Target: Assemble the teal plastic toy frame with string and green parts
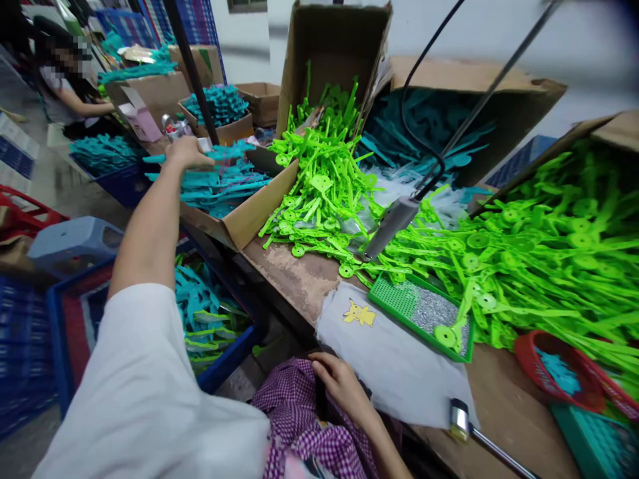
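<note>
My left hand (188,156) reaches out to the far left, over a cardboard box (262,209) piled with long teal plastic pieces (219,185). Its fingers are closed round a teal piece that sticks out on both sides of the hand; the grip is partly hidden. Near my lap, my right hand (344,389) lies over a purple checked cloth (289,392), holding nothing, with its fingers loosely extended. Beside it, on the bench, a grey cloth (399,379) with a yellow cartoon figure is spread out.
A green tray (399,297) of small metal bits carries a lime plastic piece. A hammer (460,419) lies at the front. Heaps of lime pieces (324,193) cover the bench. A grey tool (392,226) hangs above. Below is a blue crate (229,359); a person (74,100) sits far left.
</note>
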Motion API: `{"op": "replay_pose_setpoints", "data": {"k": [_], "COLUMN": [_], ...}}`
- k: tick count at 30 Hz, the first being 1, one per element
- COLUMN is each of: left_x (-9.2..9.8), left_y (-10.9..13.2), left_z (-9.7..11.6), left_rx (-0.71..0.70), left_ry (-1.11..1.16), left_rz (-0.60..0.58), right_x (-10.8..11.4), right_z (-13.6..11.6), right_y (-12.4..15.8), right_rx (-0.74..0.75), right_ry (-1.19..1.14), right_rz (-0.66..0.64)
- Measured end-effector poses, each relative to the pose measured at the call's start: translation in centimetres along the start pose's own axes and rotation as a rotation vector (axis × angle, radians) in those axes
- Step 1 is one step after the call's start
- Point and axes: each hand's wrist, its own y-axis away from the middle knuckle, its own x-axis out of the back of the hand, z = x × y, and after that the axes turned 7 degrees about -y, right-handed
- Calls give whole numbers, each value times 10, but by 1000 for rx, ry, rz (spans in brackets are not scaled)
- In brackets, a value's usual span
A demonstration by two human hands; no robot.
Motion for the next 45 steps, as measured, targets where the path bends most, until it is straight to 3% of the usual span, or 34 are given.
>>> {"op": "replay_pose_setpoints", "data": {"k": [3, 8, 11, 14, 16, 18, 21, 23, 27, 30, 32, 35, 38, 42, 45], "left_x": [5, -13, -41, -82, -112, -138, -159, -158, -143, -145, -158, -188, -216, -238, -247], "left_y": [15, 73, 138, 231, 301, 368, 443, 471, 484, 477, 475, 477, 472, 458, 454], "left_z": [6, 18, 33, 61, 80, 93, 95, 89, 92, 129, 167, 228, 274, 304, 313], "left_rx": [46, 21, -27, -179, -317, -402, -432, -450, -482, -620, -719, -730, -788, -858, -883], "left_ry": [-14, 251, 421, 544, 643, 732, 784, 828, 939, 981, 1023, 1091, 1047, 1044, 1066], "left_rz": [130, 571, 716, 749, 677, 517, 93, -198, -804, -1136, -1172, -1040, -982, -959, -987], "right_x": [1, -6, -7, 2, 12, 22, 35, 41, 60, 91, 120, 162, 186, 180, 163], "right_z": [-1, -7, -20, -44, -61, -71, -66, -53, -30, -23, -20, -7, 13, 24, 8], "right_y": [-3, -16, -25, -31, -32, -28, -13, 3, 35, 52, 61, 79, 103, 114, 83], "right_rx": [11, 82, 141, 268, 402, 497, 389, 249, 125, 128, 165, 128, 8, 91, 166], "right_ry": [41, 34, 11, -160, -294, -346, -370, -438, -550, -567, -506, -288, -195, -309, -309], "right_rz": [-12, -36, -21, 202, 400, 460, 409, 438, 500, 502, 585, 771, 830, 1048, 1223]}}
